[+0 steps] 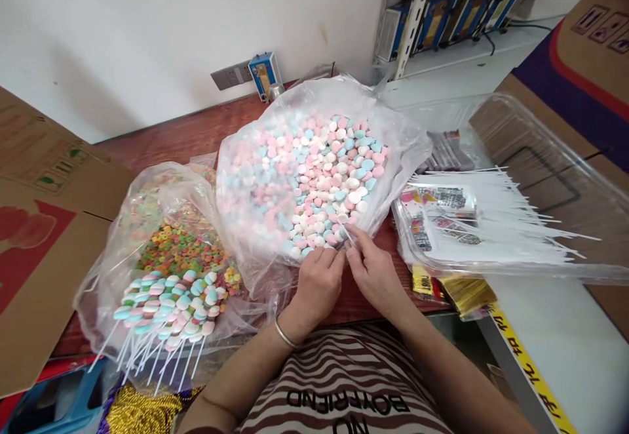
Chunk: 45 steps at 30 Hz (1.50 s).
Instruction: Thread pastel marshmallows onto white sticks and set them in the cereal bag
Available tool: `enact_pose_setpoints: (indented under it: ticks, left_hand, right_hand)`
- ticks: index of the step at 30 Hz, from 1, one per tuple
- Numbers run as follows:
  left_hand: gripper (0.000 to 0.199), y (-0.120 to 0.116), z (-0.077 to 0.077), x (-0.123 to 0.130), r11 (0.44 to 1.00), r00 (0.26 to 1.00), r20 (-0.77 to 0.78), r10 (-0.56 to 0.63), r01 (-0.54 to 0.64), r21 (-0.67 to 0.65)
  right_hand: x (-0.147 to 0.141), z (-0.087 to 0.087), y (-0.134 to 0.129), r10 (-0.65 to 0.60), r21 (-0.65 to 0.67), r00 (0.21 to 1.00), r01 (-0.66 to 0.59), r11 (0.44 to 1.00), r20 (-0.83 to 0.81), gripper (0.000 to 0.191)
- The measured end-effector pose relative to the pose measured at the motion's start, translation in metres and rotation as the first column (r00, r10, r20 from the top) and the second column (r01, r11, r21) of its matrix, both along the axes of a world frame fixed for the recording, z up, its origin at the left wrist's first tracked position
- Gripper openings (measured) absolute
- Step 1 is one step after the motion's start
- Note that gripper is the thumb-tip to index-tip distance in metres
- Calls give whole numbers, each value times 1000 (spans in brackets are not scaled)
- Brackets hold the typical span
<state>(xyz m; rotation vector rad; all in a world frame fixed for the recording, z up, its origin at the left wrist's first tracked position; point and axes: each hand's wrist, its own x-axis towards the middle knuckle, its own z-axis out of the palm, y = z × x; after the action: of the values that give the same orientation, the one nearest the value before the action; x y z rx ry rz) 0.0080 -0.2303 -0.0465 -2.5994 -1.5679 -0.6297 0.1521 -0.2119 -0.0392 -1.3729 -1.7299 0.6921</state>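
The striped shirt (pixel 344 381) of the person at the table bears the words "NO BOYFRIEND", seen upside down from the head camera. Printing on the yellow tape (pixel 533 368), the cardboard boxes (pixel 44 158) and the sheets in the plastic tray (pixel 442 208) is too small or blurred to read.

A big open candy bag (pixel 314 172) blocked the table's centre, flanked left by a second bag (pixel 167 244) and right by a stick tray (pixel 496 224). Bare wood (pixel 196 132) lay free only at the far edge.

Pink, blue, white candies (pixel 324 172); striped shirt (pixel 344 375)
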Motion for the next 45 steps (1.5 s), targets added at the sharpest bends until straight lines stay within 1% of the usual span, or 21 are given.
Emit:
enact_pose_setpoints:
  ticks: [3, 5, 8, 10, 12, 15, 17, 19, 21, 23, 25, 26, 28, 29, 32, 34, 36, 38, 41, 43, 45]
  left_hand:
    - [24, 2, -1, 4, 998, 998, -48, -42, 41, -40]
    - [29, 9, 3, 4, 996, 996, -63, -57, 53, -72]
    - [40, 30, 15, -3, 995, 993, -113, 21, -32, -93]
    - [49, 51, 22, -13, 988, 981, -159, 110, -125, -87]
    - [53, 74, 28, -24, 978, 975, -183, 128, -155, -142]
    - [35, 101, 32, -39, 957, 978, -184, 102, -147, -250]
    - [29, 108, 33, -46, 951, 978, -154, 139, -175, -256]
    - [29, 107, 34, -51, 952, 981, -110, 162, -185, -242]
    - [28, 98, 37, -54, 965, 986, -69, 151, -162, -207]
    - [26, 83, 43, -52, 981, 991, -31, 129, -132, -141]
    - [25, 66, 50, -46, 993, 998, 1, 70, -70, -93]
    - [26, 57, 52, -42, 995, 1000, 11, 17, -16, -100]
    - [30, 43, 55, -33, 978, 996, 6, -88, 88, -187]
    - [32, 37, 54, -29, 962, 993, -8, -117, 112, -251]
    - [30, 27, 47, -22, 914, 993, -77, -93, 55, -401]
    - [17, 27, 42, -23, 903, 995, -86, -46, 5, -429]
    - [9, 30, 39, -27, 907, 997, -71, 0, -30, -419]
    - [7, 34, 40, -33, 921, 996, -52, 66, -81, -382]
    - [18, 40, 46, -43, 937, 984, -23, 174, -173, -305]
    - [21, 38, 50, -46, 945, 988, -14, 151, -149, -293]
    - [20, 31, 50, -45, 943, 999, -36, 32, -42, -331]
  right_hand:
    - [0, -13, 6, -71, -10, 993, 72, 997, 89, 40]
    - [2, -20, 6, -105, -12, 988, 107, 994, 115, 36]
    - [4, -24, 11, -103, 5, 991, 103, 995, 82, 33]
    - [-2, -23, 20, -91, 13, 995, 90, 996, 40, 33]
    - [-13, -18, 35, -78, 24, 997, 77, 997, 22, 34]
    - [-33, -9, 63, 1, 78, 999, -4, 997, 41, 35]
    - [-42, -3, 76, 57, 97, 996, -63, 993, 62, 31]
    - [-44, 1, 78, 96, 106, 992, -104, 989, 79, 31]
    - [-40, 3, 69, 73, 130, 994, -83, 988, 83, 36]
    - [-31, 4, 53, -48, 152, 997, 38, 988, 65, 42]
    - [-22, 5, 40, -201, 99, 978, 195, 976, 53, 51]
    - [-17, 4, 37, -258, 50, 964, 255, 966, 61, 58]
    - [-10, 1, 34, -320, -49, 942, 326, 944, 99, 74]
    - [-8, -2, 36, -329, -89, 937, 340, 936, 115, 80]
    - [-5, -17, 44, -320, -184, 943, 333, 925, 96, 88]
    - [-9, -26, 52, -329, -222, 943, 331, 917, 48, 81]
    - [-20, -28, 65, -335, -216, 942, 333, 918, 28, 63]
    - [-37, -21, 81, -289, -187, 957, 289, 939, 28, 41]
    - [-59, -2, 101, -166, -154, 985, 170, 973, 37, 18]
    - [-62, 9, 100, -124, -142, 991, 130, 981, 48, 15]
    - [-52, 14, 83, -116, -138, 991, 123, 983, 61, 19]
